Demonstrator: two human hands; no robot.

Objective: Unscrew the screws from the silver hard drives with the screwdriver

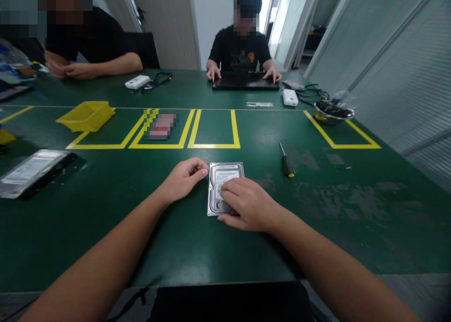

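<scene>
Hard drive (226, 173) lies on the green table (345, 237), near side. Over it rests the right hand (248, 203), fingers together, grip unclear; just left, the left hand (183, 177) curls, thumb slightly apart.

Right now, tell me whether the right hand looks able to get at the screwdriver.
Likely yes: the screwdriver lies beyond the right hand and to its right, handle end nearer, and no object shows between them. The hand would just need to leave the hard drive.
</scene>
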